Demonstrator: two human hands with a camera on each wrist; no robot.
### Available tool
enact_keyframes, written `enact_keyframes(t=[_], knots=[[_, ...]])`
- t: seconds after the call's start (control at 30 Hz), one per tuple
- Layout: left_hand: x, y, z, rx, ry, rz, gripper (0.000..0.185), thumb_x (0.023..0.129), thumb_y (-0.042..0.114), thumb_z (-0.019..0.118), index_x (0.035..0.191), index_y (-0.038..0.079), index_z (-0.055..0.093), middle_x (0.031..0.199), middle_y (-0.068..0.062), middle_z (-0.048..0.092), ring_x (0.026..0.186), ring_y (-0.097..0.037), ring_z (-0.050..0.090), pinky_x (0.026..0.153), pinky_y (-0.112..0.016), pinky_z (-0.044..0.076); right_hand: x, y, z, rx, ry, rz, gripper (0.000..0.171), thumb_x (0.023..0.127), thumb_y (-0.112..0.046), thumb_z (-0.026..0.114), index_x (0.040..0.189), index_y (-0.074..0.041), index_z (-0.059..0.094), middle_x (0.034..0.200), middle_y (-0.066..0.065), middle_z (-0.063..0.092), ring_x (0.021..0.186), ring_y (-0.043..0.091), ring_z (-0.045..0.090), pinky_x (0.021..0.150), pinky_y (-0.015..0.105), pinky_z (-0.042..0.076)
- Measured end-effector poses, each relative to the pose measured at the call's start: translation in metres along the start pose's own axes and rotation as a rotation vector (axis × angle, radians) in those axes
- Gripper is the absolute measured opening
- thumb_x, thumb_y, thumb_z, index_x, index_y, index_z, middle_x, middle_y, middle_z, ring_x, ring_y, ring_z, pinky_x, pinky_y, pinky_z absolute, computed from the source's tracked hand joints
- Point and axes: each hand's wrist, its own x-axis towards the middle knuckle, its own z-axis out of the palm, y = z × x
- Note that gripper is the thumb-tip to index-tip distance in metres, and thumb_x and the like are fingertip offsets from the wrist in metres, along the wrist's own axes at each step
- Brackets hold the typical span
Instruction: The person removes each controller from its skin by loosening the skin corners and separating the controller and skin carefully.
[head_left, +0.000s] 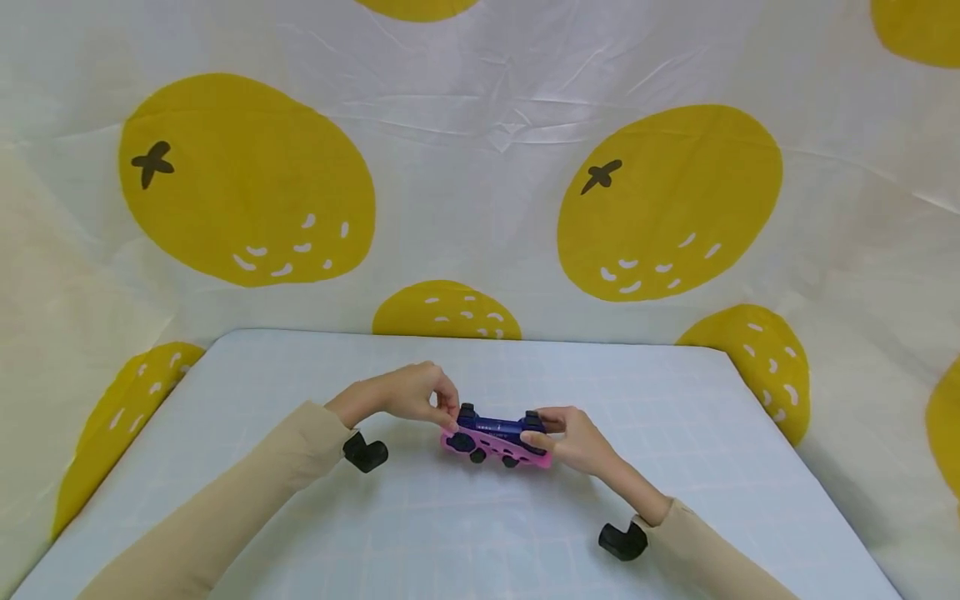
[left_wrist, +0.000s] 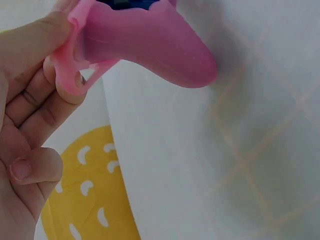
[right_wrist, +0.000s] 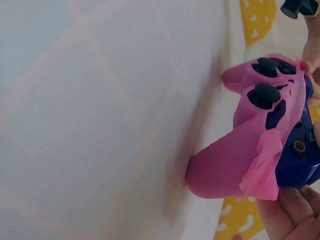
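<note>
A dark blue game controller (head_left: pixel 497 428) sits partly inside a pink silicone cover (head_left: pixel 491 447), held above the table. My left hand (head_left: pixel 416 393) pinches the cover's stretched edge at the left end; the left wrist view shows this loop of pink cover (left_wrist: pixel 75 75) pulled away between thumb and fingers. At the opposite end my right hand (head_left: pixel 579 443) grips the controller. In the right wrist view, black thumbsticks (right_wrist: pixel 265 95) poke through the cover, while the button side of the controller (right_wrist: pixel 297 157) is bare and the cover's edge (right_wrist: pixel 262 172) is bunched beside it.
Beneath the hands lies a table with a pale checked cloth (head_left: pixel 480 533). Behind it hangs a white curtain (head_left: pixel 465 167) printed with yellow fruit. A black wrist-camera mount (head_left: pixel 365 452) hangs by the left wrist, and another black mount (head_left: pixel 623 542) by the right.
</note>
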Motion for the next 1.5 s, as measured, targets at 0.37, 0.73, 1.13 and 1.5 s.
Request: enact_keyframes(t=[0.37, 0.73, 1.13, 1.5], knots=[[-0.013, -0.008, 0.014, -0.08, 0.076, 0.029, 0.011, 0.083, 0.028, 0.075, 0.08, 0.019, 0.071, 0.073, 0.012, 0.066, 0.069, 0.0, 0.055, 0.076, -0.031, 0.053, 0.001, 0.001, 0.002, -0.003, -0.002, -0.006, 0.06, 0.086, -0.035, 0.071, 0.126, 0.007, 0.058, 0.121, 0.021, 0.065, 0.107, 0.034, 0.065, 0.093, 0.05, 0.051], [-0.02, -0.01, 0.025, -0.135, 0.098, 0.034, 0.008, 0.085, 0.025, 0.074, 0.086, 0.017, 0.073, 0.079, 0.01, 0.069, 0.074, 0.001, 0.059, 0.081, -0.034, 0.054, -0.002, 0.004, 0.002, -0.017, -0.025, -0.029, 0.058, 0.088, -0.032, 0.069, 0.126, 0.009, 0.056, 0.121, 0.023, 0.064, 0.106, 0.036, 0.065, 0.092, 0.05, 0.051], [-0.026, -0.009, 0.03, -0.152, 0.106, 0.035, 0.009, 0.086, 0.026, 0.072, 0.086, 0.017, 0.072, 0.081, 0.01, 0.07, 0.075, 0.001, 0.058, 0.081, -0.031, 0.054, -0.002, 0.003, 0.003, -0.021, 0.0, -0.036, 0.054, 0.087, -0.034, 0.07, 0.122, 0.006, 0.06, 0.115, 0.02, 0.068, 0.103, 0.034, 0.067, 0.09, 0.048, 0.052], [-0.032, -0.019, 0.034, -0.222, 0.118, 0.037, 0.009, 0.088, 0.026, 0.07, 0.088, 0.017, 0.073, 0.083, 0.008, 0.071, 0.076, -0.001, 0.06, 0.082, -0.03, 0.053, 0.001, 0.001, 0.004, -0.014, 0.014, -0.007, 0.053, 0.086, -0.034, 0.071, 0.122, 0.004, 0.061, 0.116, 0.018, 0.068, 0.104, 0.033, 0.067, 0.091, 0.048, 0.052]])
